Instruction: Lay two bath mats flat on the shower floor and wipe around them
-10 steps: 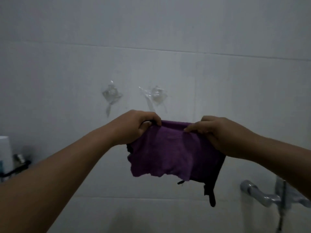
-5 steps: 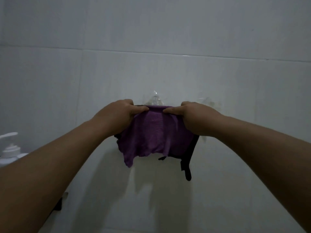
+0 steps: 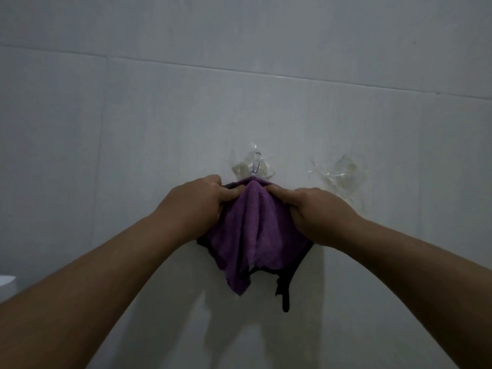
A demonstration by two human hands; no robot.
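A purple cloth [image 3: 250, 233] with a dark frayed edge hangs against the white tiled wall, its top right under a clear adhesive hook [image 3: 256, 166]. My left hand [image 3: 197, 202] pinches the cloth's upper left edge. My right hand [image 3: 316, 211] pinches its upper right edge, and the two thumbs nearly meet at the top. The cloth bunches into folds between my hands. No bath mat or shower floor is in view.
A second clear adhesive hook [image 3: 340, 174] sticks to the wall to the right of the first. The white tiled wall [image 3: 159, 115] fills the view. A white object [image 3: 6, 284] shows at the left edge.
Both hands lifted the cloth up to the left hook and came closer together, bunching it. The view swung left, so the tap and the pump bottle dropped out of sight.
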